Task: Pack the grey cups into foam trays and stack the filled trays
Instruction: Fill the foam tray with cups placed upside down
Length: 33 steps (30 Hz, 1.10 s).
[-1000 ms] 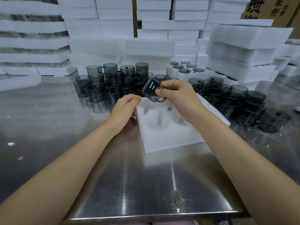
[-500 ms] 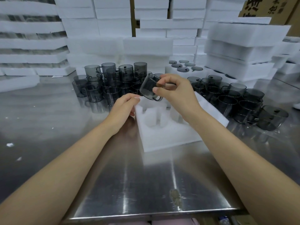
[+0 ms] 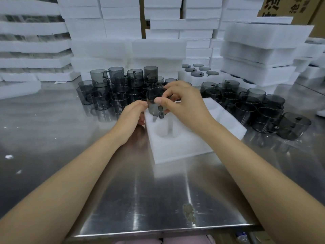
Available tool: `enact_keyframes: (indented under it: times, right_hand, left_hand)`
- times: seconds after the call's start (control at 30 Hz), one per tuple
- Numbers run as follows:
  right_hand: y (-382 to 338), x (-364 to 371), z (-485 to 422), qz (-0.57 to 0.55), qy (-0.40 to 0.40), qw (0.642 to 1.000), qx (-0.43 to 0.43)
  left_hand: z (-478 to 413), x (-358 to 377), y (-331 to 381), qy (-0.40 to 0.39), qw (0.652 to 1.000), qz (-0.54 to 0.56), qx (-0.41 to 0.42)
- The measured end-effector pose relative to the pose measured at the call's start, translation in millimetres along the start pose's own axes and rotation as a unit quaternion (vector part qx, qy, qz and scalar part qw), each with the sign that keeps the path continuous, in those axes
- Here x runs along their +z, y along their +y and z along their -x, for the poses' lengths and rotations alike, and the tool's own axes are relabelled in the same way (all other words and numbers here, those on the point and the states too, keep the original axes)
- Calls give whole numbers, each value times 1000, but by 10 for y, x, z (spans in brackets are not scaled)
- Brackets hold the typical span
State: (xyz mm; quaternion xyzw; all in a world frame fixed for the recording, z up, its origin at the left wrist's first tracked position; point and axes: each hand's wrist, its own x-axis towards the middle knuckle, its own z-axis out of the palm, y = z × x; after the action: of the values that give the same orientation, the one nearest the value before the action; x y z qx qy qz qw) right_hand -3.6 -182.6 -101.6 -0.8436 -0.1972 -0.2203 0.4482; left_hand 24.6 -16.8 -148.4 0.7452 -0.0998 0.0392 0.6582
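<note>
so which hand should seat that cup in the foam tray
Right, I'd say. The right hand pinches the grey cup by its rim, upright just above the slots of the foam tray. The left hand holds nothing and rests against the tray's left edge, better left steadying it.

Stainless-steel counter point(image 3: 52, 131) — brushed, scuffed, overhead light reflected in streaks toward 6 o'clock. Stain point(image 3: 189, 213) at 5 o'clock near the front edge. White flecks point(image 3: 8, 156) at 9 o'clock. Cardboard boxes point(image 3: 274, 6) — printed characters — at 1 o'clock.
</note>
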Motion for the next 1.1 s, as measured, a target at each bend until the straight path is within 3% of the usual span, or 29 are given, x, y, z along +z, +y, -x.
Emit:
enact_keyframes:
  times: [0.3,0.6,0.83,0.97,1.1]
  right_hand:
    - [-45,3,28,-36,-1,999,-4]
    - [47,38,-12,70,-2,996,-52]
    - [68,53,17,162,-64,983,-60]
    - [45,9,26,101,-88,991,-26]
    - [100,17,-22,185,-164,969,-8]
  left_hand:
    - [-30,12,4,14,999,31,-22]
    - [-32,21,1,-8,1000,18,-18]
    - [-22,6,14,-5,1000,-12,-27]
    - [-30,7,11,-8,1000,-16,-17]
    - [-25,11,-2,-20,1000,-18,0]
